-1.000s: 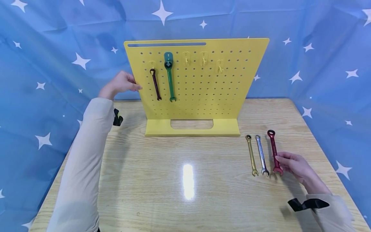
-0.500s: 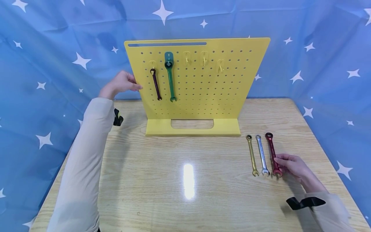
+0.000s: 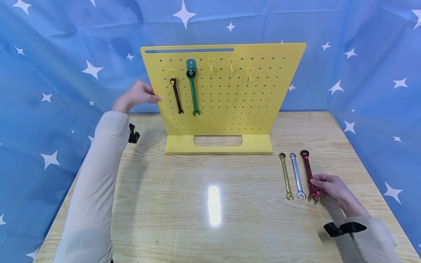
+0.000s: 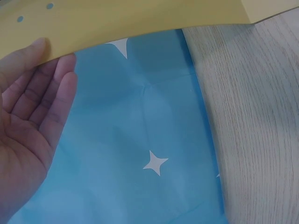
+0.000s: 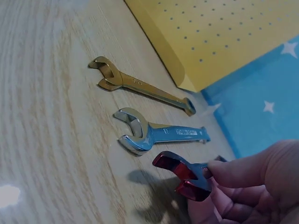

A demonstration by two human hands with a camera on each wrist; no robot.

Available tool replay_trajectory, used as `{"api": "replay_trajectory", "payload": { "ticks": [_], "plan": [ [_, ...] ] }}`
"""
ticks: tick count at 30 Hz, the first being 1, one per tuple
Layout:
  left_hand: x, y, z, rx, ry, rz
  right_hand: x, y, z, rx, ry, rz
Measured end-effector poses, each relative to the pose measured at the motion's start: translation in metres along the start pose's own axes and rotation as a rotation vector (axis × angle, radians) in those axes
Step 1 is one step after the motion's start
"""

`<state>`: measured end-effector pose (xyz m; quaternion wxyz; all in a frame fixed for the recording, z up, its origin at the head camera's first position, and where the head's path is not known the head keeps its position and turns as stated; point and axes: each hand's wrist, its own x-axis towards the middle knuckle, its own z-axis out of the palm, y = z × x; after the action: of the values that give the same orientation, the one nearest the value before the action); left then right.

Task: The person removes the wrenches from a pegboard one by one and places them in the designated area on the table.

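Wrenches (image 3: 308, 173), five, two hung, two lying, one pinched, apparently raised

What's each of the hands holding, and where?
Right hand: red wrench, by the shank near its open end. Left hand: yellow pegboard, by its left edge.

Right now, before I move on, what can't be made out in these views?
Right wrist view: the shaft of the red wrench, mostly covered by the right hand.
Right wrist view: small lettering on the silver wrench, too blurred to read fully.
Head view: some fingers of the left hand, hidden behind the yellow pegboard.
Left wrist view: most of the yellow pegboard, cut off by the top edge.
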<state>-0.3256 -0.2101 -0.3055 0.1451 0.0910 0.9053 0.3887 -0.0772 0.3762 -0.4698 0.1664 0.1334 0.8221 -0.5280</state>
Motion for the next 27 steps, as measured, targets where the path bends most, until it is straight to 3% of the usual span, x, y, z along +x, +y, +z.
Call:
{"api": "replay_trajectory", "payload": {
  "ticks": [27],
  "plan": [
    [0.0, -0.001, 0.0, -0.002, 0.008, 0.007, -0.001, -0.013, 0.003, -0.296, 0.085, 0.053]
  ]
}}
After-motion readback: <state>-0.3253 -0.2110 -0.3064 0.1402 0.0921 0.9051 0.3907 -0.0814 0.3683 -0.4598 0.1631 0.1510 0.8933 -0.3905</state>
